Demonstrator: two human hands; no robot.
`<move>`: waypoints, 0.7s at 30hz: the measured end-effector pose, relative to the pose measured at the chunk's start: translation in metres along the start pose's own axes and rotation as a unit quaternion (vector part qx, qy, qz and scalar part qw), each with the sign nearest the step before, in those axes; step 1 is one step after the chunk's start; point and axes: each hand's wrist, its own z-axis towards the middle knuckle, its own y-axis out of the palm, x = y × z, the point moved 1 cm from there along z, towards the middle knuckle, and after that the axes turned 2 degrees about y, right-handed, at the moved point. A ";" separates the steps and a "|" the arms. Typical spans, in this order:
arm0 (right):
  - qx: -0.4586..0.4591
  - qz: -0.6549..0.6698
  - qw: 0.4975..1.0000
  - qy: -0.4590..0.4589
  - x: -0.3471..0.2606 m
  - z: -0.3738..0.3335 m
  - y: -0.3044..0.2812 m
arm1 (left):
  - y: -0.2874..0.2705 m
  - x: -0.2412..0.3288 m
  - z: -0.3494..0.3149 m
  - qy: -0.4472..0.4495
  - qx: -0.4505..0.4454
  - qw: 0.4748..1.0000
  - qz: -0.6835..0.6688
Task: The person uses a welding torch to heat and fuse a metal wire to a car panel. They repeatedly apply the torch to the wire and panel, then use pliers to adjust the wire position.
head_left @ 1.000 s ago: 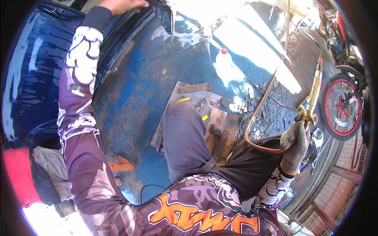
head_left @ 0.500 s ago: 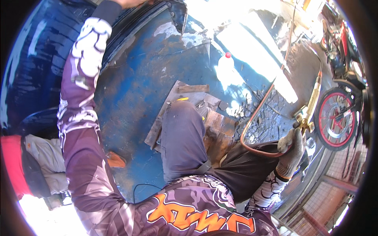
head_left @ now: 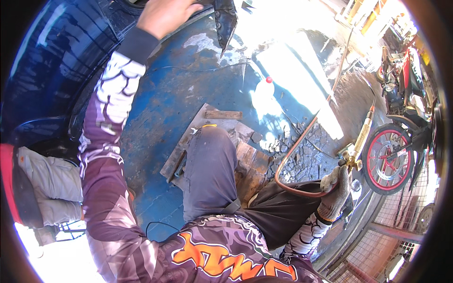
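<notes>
My left hand point(head_left: 165, 18), bare, is raised at the top edge of the view, beside the dark edge of a blue car body point(head_left: 52, 70). Its thumb stands out to the right; the other fingers are mostly cut off by the picture's edge. I see nothing held in it. On the right, my right hand point(head_left: 336, 188), in a grey knit glove, is closed round the lower end of a brass gas torch point(head_left: 362, 137). The torch points up and away, its thin bent tip at the far end. A reddish-brown hose point(head_left: 302, 137) loops by the glove.
Wooden boards point(head_left: 250, 167) lie by my knee. A white bottle with a red cap point(head_left: 264, 92) stands on the blue-stained floor amid dark flakes point(head_left: 297, 162). A motorcycle point(head_left: 389, 158) is at the right; another person's grey trousers point(head_left: 49, 184) show at the left.
My left hand has come further into view, its thumb now extended beside the car body. The right hand still grips the torch. The whole view has shifted slightly.
</notes>
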 end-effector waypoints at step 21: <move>-0.019 0.015 1.000 -0.004 0.000 0.001 0.000 | 0.056 0.022 -0.030 0.042 0.075 0.995 0.053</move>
